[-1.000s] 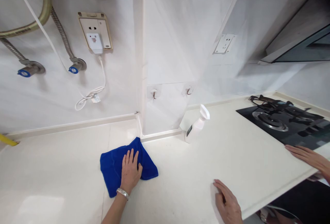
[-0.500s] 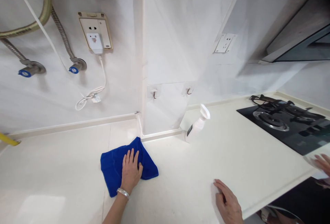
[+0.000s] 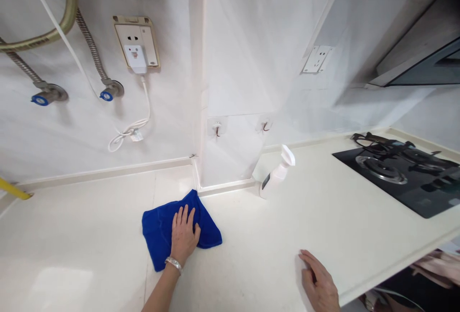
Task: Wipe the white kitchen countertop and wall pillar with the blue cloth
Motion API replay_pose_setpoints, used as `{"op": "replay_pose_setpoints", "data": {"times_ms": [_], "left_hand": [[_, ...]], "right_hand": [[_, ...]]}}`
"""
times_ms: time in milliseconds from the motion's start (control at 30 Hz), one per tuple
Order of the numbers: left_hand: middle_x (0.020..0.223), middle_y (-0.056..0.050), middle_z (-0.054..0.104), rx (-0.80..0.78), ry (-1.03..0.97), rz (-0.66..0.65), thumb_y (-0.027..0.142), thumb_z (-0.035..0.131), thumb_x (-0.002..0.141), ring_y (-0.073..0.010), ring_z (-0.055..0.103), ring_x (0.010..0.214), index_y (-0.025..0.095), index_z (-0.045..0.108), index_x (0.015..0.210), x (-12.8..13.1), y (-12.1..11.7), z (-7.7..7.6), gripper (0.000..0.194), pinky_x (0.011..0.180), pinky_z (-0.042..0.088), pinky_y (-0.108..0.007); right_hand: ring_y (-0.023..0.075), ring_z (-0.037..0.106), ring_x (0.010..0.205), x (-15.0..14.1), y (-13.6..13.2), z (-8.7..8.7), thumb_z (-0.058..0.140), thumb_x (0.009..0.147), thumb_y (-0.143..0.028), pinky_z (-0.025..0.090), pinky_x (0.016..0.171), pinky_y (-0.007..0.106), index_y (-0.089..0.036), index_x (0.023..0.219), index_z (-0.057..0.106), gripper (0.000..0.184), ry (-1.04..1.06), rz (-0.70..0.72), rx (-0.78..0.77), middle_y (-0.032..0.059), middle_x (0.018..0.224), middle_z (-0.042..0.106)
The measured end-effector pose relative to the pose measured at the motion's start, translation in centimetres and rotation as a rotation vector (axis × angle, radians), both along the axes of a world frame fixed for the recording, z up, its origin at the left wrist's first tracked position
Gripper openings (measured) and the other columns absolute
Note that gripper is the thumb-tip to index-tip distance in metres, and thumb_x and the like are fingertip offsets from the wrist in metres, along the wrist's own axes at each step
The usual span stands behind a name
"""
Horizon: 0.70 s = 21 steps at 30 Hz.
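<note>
My left hand (image 3: 184, 236) lies flat, fingers extended, on a blue cloth (image 3: 157, 235) spread over the white countertop (image 3: 258, 245). A silvery bracelet (image 3: 174, 264) circles that wrist. The cloth's upper corner touches the foot of the wall's jutting corner. At the lower right, my right hand (image 3: 319, 283) rests on the counter with loosely bent fingers, its thumb apart from them and nothing visible in it. Between the hands and farther back, a white spray bottle (image 3: 275, 178) stands near the wall corner, touched by neither hand.
A black gas stove (image 3: 402, 173) is set into the counter at right, below a range hood (image 3: 417, 48). On the left wall are a socket with a plug (image 3: 137, 58), valves (image 3: 112, 92) and hoses. A person's clothing (image 3: 440, 269) shows beyond the counter's front edge.
The other person's hand at the right edge has left the view. My hands and the cloth keep their places; the whole picture has shifted slightly.
</note>
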<state>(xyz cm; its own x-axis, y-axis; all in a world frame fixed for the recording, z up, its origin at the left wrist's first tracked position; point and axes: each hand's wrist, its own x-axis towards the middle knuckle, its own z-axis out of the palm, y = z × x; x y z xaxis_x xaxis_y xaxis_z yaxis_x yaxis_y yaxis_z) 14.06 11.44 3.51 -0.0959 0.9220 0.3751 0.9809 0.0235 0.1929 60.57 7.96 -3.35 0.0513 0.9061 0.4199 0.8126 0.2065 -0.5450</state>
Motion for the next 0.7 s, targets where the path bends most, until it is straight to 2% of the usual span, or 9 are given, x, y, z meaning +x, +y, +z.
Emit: {"op": "replay_pose_setpoints", "data": {"times_ms": [333,700], "left_hand": [[0.153,-0.015,0.048,-0.006,-0.006,0.025,0.028,0.042,0.093,-0.0340,0.038,0.145,0.018,0.053,0.142,0.2,0.8,0.2,0.052,0.117,0.037,-0.056],[0.150,-0.019,0.049,0.012,-0.075,0.068,0.026,0.044,0.090,-0.0368,0.040,0.144,0.014,0.058,0.135,1.4,3.6,0.7,0.049,0.118,0.034,-0.058]], "right_hand": [[0.0306,0.061,0.120,0.1,-0.1,-0.1,0.042,0.094,-0.037,0.053,0.101,0.052,-0.019,0.119,0.063,0.037,0.012,0.012,-0.021,0.0125,0.134,0.062],[0.0302,0.059,0.122,-0.2,-0.3,0.1,0.040,0.095,-0.035,0.047,0.108,0.055,-0.019,0.120,0.061,0.036,0.003,0.015,-0.034,0.0126,0.135,0.060]]}}
